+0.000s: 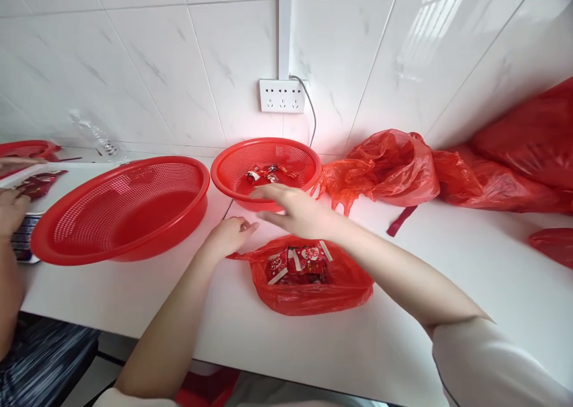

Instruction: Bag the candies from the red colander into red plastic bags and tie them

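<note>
My right hand reaches over the front rim of the smaller red plastic basket, its fingers stretched out and nothing seen in them. A few small wrapped packets lie in the bottom of that basket. My left hand is just in front, above the table, with fingers loosely bent and apart; I see nothing in it. Below both hands sits an open red plastic bag, its left handle close under my left wrist. Inside it are several red-and-white snack packets.
A larger red basket stands to the left. Another person's hand is at the far left, by a red packet. Crumpled red bags line the wall on the right. A socket panel with a cable is on the tiled wall.
</note>
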Action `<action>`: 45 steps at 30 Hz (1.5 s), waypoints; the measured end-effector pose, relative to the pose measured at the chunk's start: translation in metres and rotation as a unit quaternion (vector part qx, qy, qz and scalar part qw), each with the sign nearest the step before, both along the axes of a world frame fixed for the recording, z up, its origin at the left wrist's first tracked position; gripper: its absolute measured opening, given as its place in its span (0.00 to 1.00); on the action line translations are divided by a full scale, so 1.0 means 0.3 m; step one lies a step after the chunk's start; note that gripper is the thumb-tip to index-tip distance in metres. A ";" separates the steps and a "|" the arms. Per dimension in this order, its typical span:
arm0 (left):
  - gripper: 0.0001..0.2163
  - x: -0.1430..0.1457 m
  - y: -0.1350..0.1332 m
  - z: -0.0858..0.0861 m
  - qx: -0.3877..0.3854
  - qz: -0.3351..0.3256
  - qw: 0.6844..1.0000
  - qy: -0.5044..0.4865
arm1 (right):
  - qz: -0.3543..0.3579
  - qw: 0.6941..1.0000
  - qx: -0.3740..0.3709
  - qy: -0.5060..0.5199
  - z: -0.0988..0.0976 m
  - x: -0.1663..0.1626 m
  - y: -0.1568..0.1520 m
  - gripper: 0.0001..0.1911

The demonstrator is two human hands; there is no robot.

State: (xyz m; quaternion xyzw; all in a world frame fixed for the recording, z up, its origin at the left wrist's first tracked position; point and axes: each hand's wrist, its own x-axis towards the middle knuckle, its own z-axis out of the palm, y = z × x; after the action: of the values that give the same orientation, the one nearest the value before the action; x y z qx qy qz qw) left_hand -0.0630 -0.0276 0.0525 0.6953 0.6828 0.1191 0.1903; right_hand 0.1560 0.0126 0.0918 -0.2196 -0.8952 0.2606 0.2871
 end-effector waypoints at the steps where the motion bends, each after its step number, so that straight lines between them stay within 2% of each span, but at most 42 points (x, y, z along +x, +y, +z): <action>1: 0.26 0.027 0.006 -0.018 -0.032 -0.010 0.999 -0.005 | -0.021 1.000 0.007 -0.018 0.014 0.088 -0.015 0.18; 3: 0.24 0.050 0.008 -0.035 -0.104 -0.044 0.994 -0.013 | -0.068 0.995 -0.004 -0.074 0.020 0.244 -0.053 0.17; 6: 0.22 0.046 0.001 -0.037 -0.195 -0.086 0.977 0.003 | -0.108 0.976 -0.040 -0.184 -0.029 0.406 -0.127 0.17; 9: 0.17 0.055 -0.008 -0.030 -0.243 -0.096 0.965 0.021 | -0.128 0.956 -0.030 -0.263 -0.113 0.481 -0.187 0.15; 11: 0.16 0.074 -0.017 -0.015 -0.238 -0.097 0.966 -0.002 | -0.159 0.945 -0.027 -0.286 -0.161 0.500 -0.204 0.10; 12: 0.16 0.083 -0.023 -0.001 -0.233 -0.092 0.968 -0.023 | -0.177 0.940 -0.035 -0.288 -0.177 0.507 -0.203 0.08; 14: 0.15 0.094 -0.037 0.040 -0.228 -0.066 0.969 -0.065 | -0.215 0.936 -0.056 -0.272 -0.184 0.525 -0.189 0.09; 17: 0.18 0.087 -0.055 0.131 -0.202 -0.007 0.976 -0.083 | -0.298 0.935 -0.027 -0.191 -0.131 0.572 -0.153 0.10; 19: 0.19 0.074 -0.060 0.201 -0.154 0.012 0.985 -0.070 | -0.380 0.916 0.028 -0.127 -0.060 0.612 -0.138 0.07; 22: 0.12 0.064 -0.055 0.306 -0.051 -0.005 0.996 -0.076 | -0.465 0.881 0.087 -0.023 0.063 0.650 -0.145 0.06; 25: 0.10 0.077 -0.039 0.390 0.059 -0.059 0.985 -0.150 | -0.447 0.883 0.076 0.122 0.158 0.637 -0.169 0.06; 28: 0.11 0.106 -0.015 0.430 0.118 -0.109 0.941 -0.297 | -0.410 0.883 0.039 0.224 0.194 0.599 -0.168 0.05; 31: 0.12 0.140 0.017 0.421 0.109 -0.148 0.888 -0.421 | -0.388 0.881 0.017 0.271 0.185 0.581 -0.134 0.05; 34: 0.11 0.186 0.046 0.384 0.113 -0.172 0.850 -0.484 | -0.318 0.906 -0.035 0.278 0.171 0.569 -0.108 0.07; 37: 0.09 0.254 0.051 0.349 0.161 -0.176 0.835 -0.495 | -0.208 0.947 -0.078 0.231 0.164 0.507 -0.114 0.12; 40: 0.11 0.324 0.030 0.327 0.183 -0.229 0.841 -0.455 | -0.139 0.976 -0.052 0.163 0.140 0.393 -0.124 0.23; 41: 0.12 0.342 0.022 0.321 0.186 -0.255 0.843 -0.436 | -0.137 0.980 -0.028 0.145 0.127 0.356 -0.121 0.23; 43: 0.11 0.365 0.012 0.308 0.202 -0.293 0.839 -0.412 | -0.161 0.979 0.006 0.124 0.100 0.301 -0.106 0.11; 45: 0.11 0.373 0.017 0.289 0.228 -0.293 0.837 -0.403 | -0.189 0.969 -0.021 0.158 0.078 0.282 -0.085 0.12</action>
State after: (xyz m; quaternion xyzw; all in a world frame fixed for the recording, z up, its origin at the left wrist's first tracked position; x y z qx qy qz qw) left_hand 0.0490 -0.0226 0.1392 0.7774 0.2634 0.4793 0.3106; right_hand 0.2407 -0.0128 0.1153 -0.3471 -0.7750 0.2517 0.4643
